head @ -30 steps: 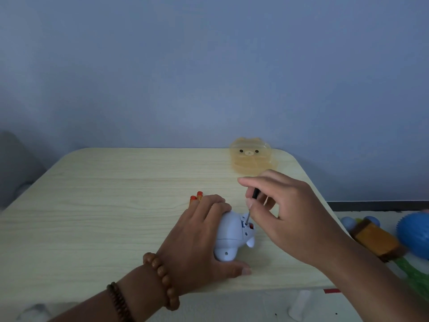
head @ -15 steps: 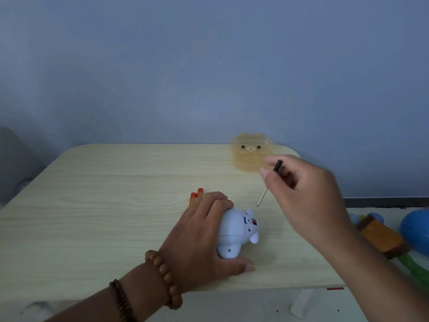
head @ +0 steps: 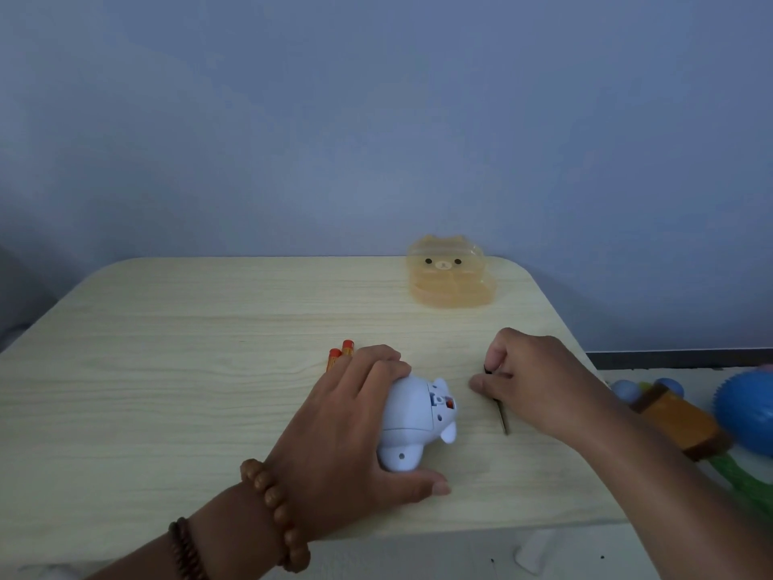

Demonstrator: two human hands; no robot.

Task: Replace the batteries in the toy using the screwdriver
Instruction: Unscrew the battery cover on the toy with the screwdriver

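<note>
A pale blue plastic toy point(head: 414, 424) lies on the wooden table point(head: 167, 370), its small battery bay facing right with something orange-red inside. My left hand point(head: 355, 424) grips the toy from the left, fingers curled over its top and thumb along its near side. To the right, my right hand point(head: 531, 378) is down on the table, still pinching the small screwdriver point(head: 500, 412); the shaft lies flat on the wood and points toward me. Two orange-tipped batteries point(head: 341, 351) lie just behind my left fingers.
An amber bear-face plastic box point(head: 449, 276) stands at the table's back right. Off the right edge lie a brown block point(head: 677, 416), a spiky blue ball point(head: 748, 408) and other toys. The table's near edge runs just below my left thumb.
My right hand took the screwdriver out of the toy, swung it up and to the right, then lowered it flat onto the table beside the toy. My left hand kept hold of the toy.
</note>
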